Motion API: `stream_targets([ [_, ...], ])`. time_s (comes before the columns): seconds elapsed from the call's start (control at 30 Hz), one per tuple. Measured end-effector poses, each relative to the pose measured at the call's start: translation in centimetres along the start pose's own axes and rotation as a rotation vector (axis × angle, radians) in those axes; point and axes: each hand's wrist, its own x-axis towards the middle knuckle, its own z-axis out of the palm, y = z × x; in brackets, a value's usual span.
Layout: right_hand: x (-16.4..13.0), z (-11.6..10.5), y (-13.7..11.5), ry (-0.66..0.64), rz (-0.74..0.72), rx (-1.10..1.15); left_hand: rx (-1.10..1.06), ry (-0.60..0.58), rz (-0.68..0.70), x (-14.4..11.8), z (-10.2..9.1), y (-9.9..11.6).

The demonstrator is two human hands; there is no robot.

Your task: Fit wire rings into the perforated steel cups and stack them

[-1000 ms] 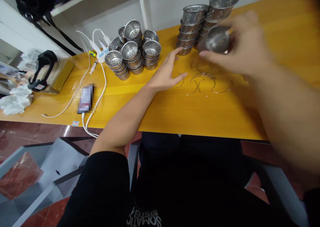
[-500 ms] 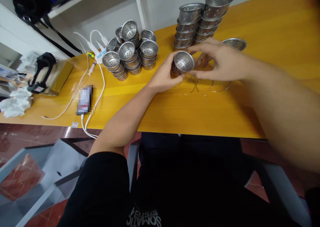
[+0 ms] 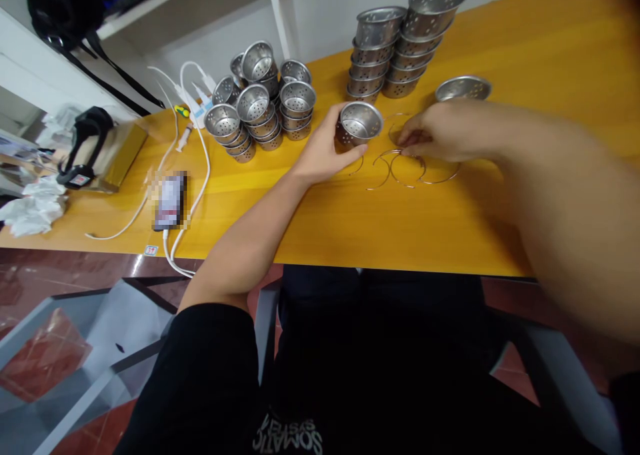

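Observation:
My left hand (image 3: 323, 149) is wrapped round a perforated metal cup (image 3: 360, 123), its open mouth tilted toward me, just above the table. My right hand (image 3: 435, 131) is low over several thin wire rings (image 3: 411, 186) lying on the wood. Its fingertips are pinched together at the rings' upper edge and seem to hold one wire ring; the exact contact is partly hidden. Behind my right wrist stands another perforated cup (image 3: 463, 88), partly covered by the hand.
Two tall stacks of perforated cups (image 3: 367, 55) stand at the back. A cluster of stacked cups (image 3: 257, 105) is to the left. Further left are a phone (image 3: 170, 201), white cables (image 3: 206, 175), a power strip (image 3: 200, 111) and a cardboard box (image 3: 117, 155). The yellow table (image 3: 380, 235) ends near my lap.
My right hand has left the cup's side and moved down to the wire rings, its fingers closing. The cup in my left hand has shifted slightly left.

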Motion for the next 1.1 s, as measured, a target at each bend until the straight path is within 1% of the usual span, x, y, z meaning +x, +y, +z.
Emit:
stream_targets([
  [0.17, -0.3, -0.5, -1.8, -0.013, 0.102, -0.080, 0.016, 0.007, -0.001, 0.0, -0.1, 0.1],
  [0.3, -0.5, -0.8, -3.6, -0.072, 0.195, -0.160, 0.037, -0.004, 0.007, 0.0, -0.2, 0.2],
  [0.37, -0.4, -0.7, -4.2, -0.079, 0.181, -0.195, 0.033, -0.004, 0.007, -0.1, -0.2, 0.3],
  [0.43, -0.3, -0.6, -4.3, -0.059, 0.144, -0.198, 0.024, 0.002, 0.008, -0.1, -0.1, 0.2],
  [0.5, -0.3, -0.6, -4.1, -0.020, 0.133, -0.172, 0.016, 0.013, 0.013, 0.0, 0.0, 0.1],
  [0.57, -0.5, -0.8, -3.7, 0.047, 0.128, -0.109, 0.015, 0.023, 0.016, 0.1, 0.1, -0.1],
  [0.67, -1.0, -1.4, -3.3, 0.173, 0.115, 0.067, 0.020, 0.036, 0.014, 0.2, 0.2, -0.5],
  [0.77, -1.5, -1.7, -3.4, 0.271, 0.136, 0.208, 0.023, 0.056, 0.024, 0.3, 0.3, -0.8],
  [0.93, -1.6, -1.4, -3.1, 0.371, 0.117, 0.256, 0.015, 0.076, 0.032, 0.2, 0.4, -0.8],
  [1.1, -1.2, -0.7, -2.8, 0.444, 0.113, 0.292, 0.015, 0.046, 0.023, 0.0, 0.2, -0.6],
])
